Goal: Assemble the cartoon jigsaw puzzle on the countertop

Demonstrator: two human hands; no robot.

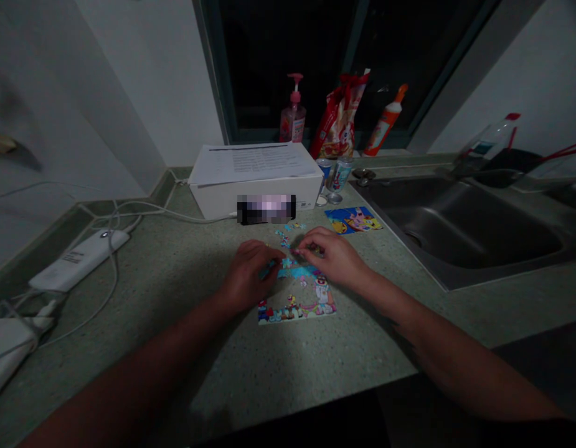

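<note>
A partly assembled jigsaw puzzle (299,303) with cartoon figures lies on the speckled green countertop (185,348), in front of me. My left hand (248,275) rests over its near-left part, fingers curled down beside a blue piece. My right hand (332,256) reaches in from the right, fingertips together over the puzzle's far edge. Both hands hide part of the puzzle, and I cannot tell whether either fingertip grip holds a piece. Several loose puzzle pieces (284,238) lie just beyond the hands. A colourful cartoon picture card (353,219) lies to the far right.
A white box (254,196) topped with papers stands behind the puzzle, with a blurred object (266,209) before it. Two cans (340,174) stand beside it. A steel sink (465,227) lies right. A white power strip (77,260) and cables lie left.
</note>
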